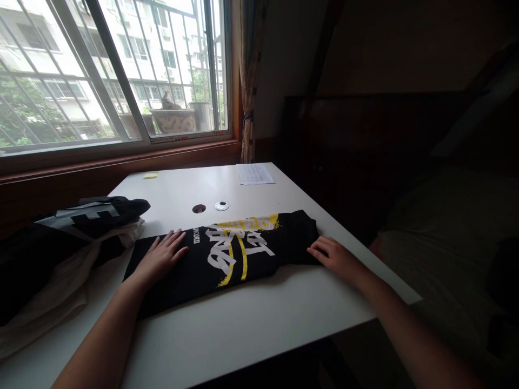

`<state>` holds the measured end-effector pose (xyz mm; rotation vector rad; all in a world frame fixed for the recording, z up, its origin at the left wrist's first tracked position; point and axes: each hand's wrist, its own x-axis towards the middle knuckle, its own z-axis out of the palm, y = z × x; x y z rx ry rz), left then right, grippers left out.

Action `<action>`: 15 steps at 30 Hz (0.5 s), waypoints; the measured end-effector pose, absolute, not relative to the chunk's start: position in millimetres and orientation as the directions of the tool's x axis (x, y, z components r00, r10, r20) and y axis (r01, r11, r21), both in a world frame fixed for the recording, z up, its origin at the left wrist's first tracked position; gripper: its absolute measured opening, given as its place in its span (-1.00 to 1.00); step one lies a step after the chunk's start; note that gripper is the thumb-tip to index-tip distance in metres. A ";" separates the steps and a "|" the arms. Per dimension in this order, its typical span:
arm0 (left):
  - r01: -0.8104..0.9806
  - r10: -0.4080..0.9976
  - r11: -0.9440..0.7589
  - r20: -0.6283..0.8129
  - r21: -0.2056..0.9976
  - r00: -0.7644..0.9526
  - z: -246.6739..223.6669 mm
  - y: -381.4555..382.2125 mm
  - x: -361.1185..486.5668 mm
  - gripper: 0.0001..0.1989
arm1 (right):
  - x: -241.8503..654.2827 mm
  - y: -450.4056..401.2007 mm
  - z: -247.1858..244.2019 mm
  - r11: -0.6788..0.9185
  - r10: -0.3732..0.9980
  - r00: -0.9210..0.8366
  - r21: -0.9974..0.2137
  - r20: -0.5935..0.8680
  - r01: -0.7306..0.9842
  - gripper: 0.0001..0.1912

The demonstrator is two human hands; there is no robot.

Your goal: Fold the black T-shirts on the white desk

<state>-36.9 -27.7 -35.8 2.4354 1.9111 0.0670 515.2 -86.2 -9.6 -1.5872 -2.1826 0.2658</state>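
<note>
A black T-shirt (pixel 259 254) with a white and yellow printed design lies folded into a long strip across the white table (pixel 227 335). My left hand (pixel 164 254) rests flat on its left end, fingers spread over the cloth. At the opposite end, by the bunched collar part, my right hand (pixel 330 254) has its fingers bent and closed on the shirt's edge; the exact grip is partly hidden. Left of my left hand is a heap of black and white clothes (pixel 73 259).
Behind the shirt are a round hole (pixel 199 208) in the tabletop and a white round cover (pixel 221 206). Printed paper (pixel 255 174) lies at the far edge, with yellow sticky notes (pixel 151 175) farther left. A barred window (pixel 121 70) and a tied curtain (pixel 248 129) stand beyond.
</note>
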 end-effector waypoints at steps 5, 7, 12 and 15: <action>0.973 0.974 -0.226 0.002 0.054 0.226 -33.4 -28.7 -33.9 -0.35 | 503.6 -67.2 -6.2 0.386 0.886 -0.274 -0.266 0.374 0.884 -0.68; 0.974 0.975 -0.219 -0.009 0.053 0.220 -31.4 -29.4 -32.6 -0.34 | 484.4 -61.4 -2.1 0.465 0.862 -0.360 -0.275 0.356 0.842 -0.63; 0.975 0.977 -0.211 -0.008 0.062 0.212 -28.0 -30.7 -31.2 -0.33 | 427.5 -45.4 -1.2 0.551 0.827 -0.556 -0.314 0.083 0.773 -0.43; 0.982 0.983 -0.181 -0.009 0.046 0.182 -28.6 -30.5 -32.5 -0.33 | 411.2 -29.5 -6.5 0.491 0.850 -0.525 -0.296 -0.040 0.819 -0.31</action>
